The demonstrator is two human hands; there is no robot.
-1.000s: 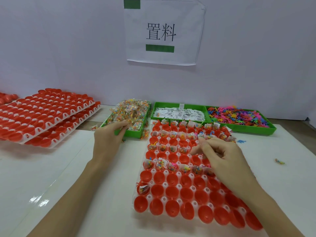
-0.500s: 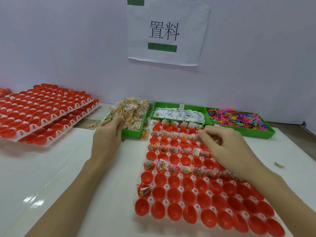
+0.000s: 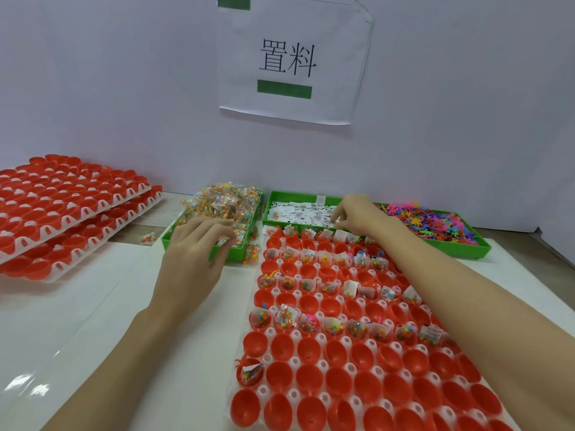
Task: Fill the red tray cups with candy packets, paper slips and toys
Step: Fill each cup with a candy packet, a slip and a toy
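Observation:
The red tray (image 3: pixel 308 377) lies in front of me, its far rows and one near row holding candy packets, slips and toys, the other cups bare. My left hand (image 3: pixel 199 244) is over the near edge of the green candy bin (image 3: pixel 169 239), fingers curled down onto candy packets (image 3: pixel 224 200). My right hand (image 3: pixel 357 213) reaches across the tray into the middle green bin (image 3: pixel 280 194), with its fingertips pinching at the white paper slips (image 3: pixel 298 213). Colourful plastic toys (image 3: pixel 429 222) fill the right green bin (image 3: pixel 460 248).
A stack of red cup trays (image 3: pixel 62 213) sits at the left. One loose candy packet (image 3: pixel 147 237) lies beside the candy bin, and more spill at its near right corner. A paper sign (image 3: pixel 292 60) hangs on the wall behind the bins. White table surface lies left of the tray.
My right hand has left the tray's far rows and moved forward into the paper slip bin. My left hand stayed at the candy bin and curled its fingers onto the packets.

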